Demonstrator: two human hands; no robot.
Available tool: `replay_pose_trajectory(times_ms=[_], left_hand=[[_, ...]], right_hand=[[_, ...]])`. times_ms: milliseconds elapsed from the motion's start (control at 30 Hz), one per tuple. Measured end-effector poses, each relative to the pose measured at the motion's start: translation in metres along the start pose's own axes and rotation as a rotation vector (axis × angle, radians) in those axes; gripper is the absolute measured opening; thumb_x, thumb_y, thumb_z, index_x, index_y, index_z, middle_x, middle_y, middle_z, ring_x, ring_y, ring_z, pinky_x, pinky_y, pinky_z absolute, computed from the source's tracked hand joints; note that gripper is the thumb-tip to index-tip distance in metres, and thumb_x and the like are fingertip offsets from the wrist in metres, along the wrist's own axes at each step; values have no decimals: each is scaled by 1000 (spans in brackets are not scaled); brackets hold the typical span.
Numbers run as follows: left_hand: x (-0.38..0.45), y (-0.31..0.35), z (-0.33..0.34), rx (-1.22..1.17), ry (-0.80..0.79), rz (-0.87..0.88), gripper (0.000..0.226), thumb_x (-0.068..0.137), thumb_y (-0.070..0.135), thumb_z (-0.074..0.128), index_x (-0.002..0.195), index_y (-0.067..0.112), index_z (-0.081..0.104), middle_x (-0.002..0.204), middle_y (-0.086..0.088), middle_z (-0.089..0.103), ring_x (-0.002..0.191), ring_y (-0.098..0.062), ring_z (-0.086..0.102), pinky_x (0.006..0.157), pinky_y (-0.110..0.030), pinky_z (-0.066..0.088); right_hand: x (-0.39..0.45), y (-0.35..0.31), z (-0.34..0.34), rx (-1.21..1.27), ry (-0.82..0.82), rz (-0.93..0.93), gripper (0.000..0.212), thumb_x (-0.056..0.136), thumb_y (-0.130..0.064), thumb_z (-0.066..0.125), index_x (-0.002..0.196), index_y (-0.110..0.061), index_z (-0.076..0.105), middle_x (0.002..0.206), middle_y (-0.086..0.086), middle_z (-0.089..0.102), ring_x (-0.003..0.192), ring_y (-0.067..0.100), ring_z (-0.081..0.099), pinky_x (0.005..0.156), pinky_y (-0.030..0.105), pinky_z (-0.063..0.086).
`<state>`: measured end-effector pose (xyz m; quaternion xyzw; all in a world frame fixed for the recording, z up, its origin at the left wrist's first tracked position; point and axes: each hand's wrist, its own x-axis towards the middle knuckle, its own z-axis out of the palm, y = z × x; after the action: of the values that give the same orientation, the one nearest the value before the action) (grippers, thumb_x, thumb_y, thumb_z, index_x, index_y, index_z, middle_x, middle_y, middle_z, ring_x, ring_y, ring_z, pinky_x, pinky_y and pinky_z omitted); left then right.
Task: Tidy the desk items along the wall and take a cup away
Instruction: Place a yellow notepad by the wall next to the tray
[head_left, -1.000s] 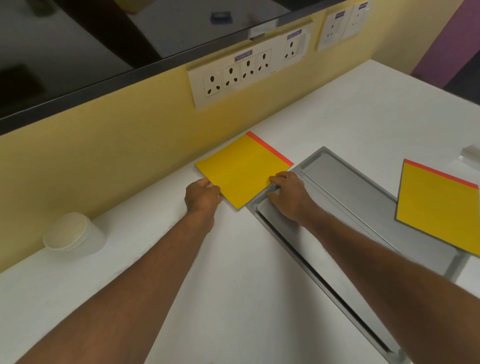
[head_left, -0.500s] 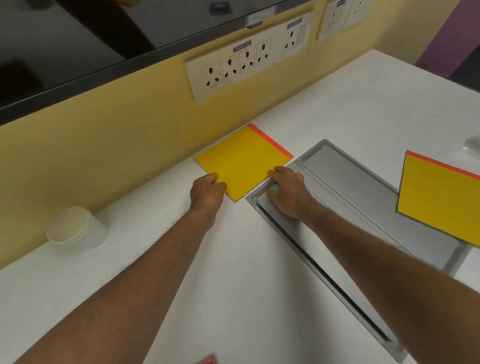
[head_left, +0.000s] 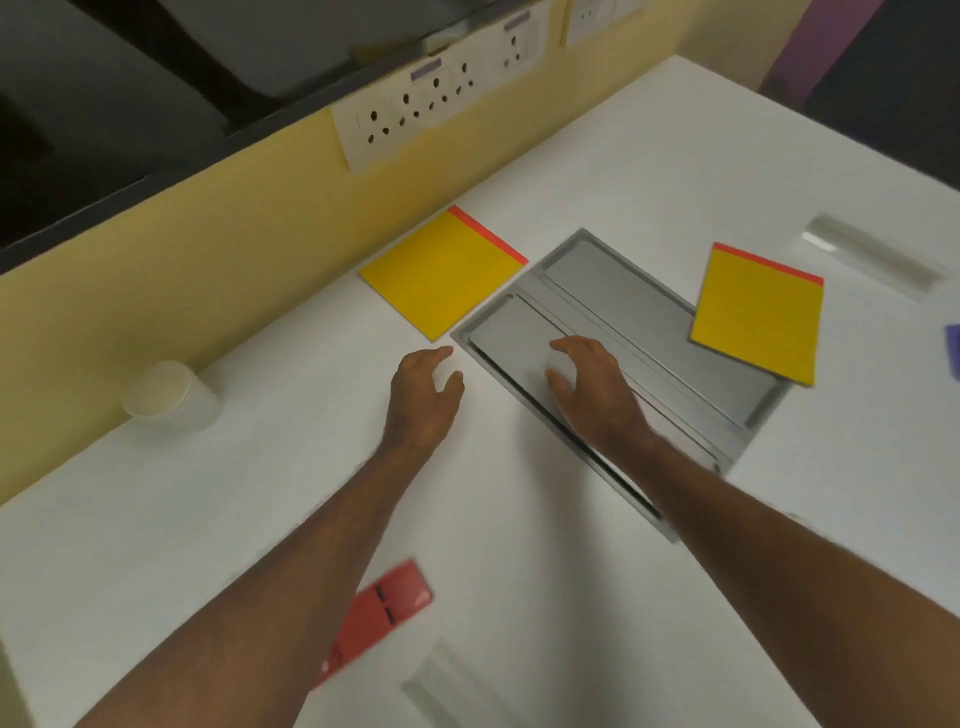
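Observation:
A yellow pad with a red edge (head_left: 441, 273) lies flat on the white desk (head_left: 260, 493) close to the yellow wall. My left hand (head_left: 423, 392) hovers just below its near corner, fingers loosely spread, holding nothing. Over the grey metal cable hatch (head_left: 649, 332) is my right hand (head_left: 589, 387), fingers relaxed and empty. A second yellow pad (head_left: 758, 314) rests on the hatch's right end. At the left, against the wall, stands a white paper cup (head_left: 171, 397), apart from both hands.
A socket strip (head_left: 415, 111) is mounted on the wall above the pad. A red card (head_left: 382, 616) lies near the front under my left forearm. Clear plastic pieces (head_left: 872, 257) lie at the far right, and a purple item (head_left: 953, 351) shows at the right edge.
Both hands have let go of the yellow pad by the wall and drawn back toward me. The pad stays flat near the wall. The view has tilted down.

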<state>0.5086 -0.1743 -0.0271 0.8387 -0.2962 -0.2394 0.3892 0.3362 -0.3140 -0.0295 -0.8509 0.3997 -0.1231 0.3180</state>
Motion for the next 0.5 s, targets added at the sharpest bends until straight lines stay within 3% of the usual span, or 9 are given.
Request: replay_pose_trajectory(times_ms=[200,367,500], left_hand=[[-85,22,13,-13,-110,41,38,97,17,62,135,13,61,138,-7,55,123,-23,56,98,-23,45],[-166,43,34,-34,-211,71,37,97,16,61,133,11,62,136,-8,55,124,-24,56,108,-40,46],[-232,54,46,-33,-279,114,37,97,16,61,134,12,62,136,-8,56,123,-23,56,108,-40,45]], right_hand=[[-104,8,-39,28,36,134,37,99,-22,59,136,-18,56,141,2,55,133,21,47,111,33,39],[-199,17,-63,50,122,210,34,95,-16,63,129,-12,63,131,7,62,122,26,56,107,35,44],[-272,21,-73,92,179,282,31,95,-15,64,126,-11,64,128,7,64,111,24,61,102,37,47]])
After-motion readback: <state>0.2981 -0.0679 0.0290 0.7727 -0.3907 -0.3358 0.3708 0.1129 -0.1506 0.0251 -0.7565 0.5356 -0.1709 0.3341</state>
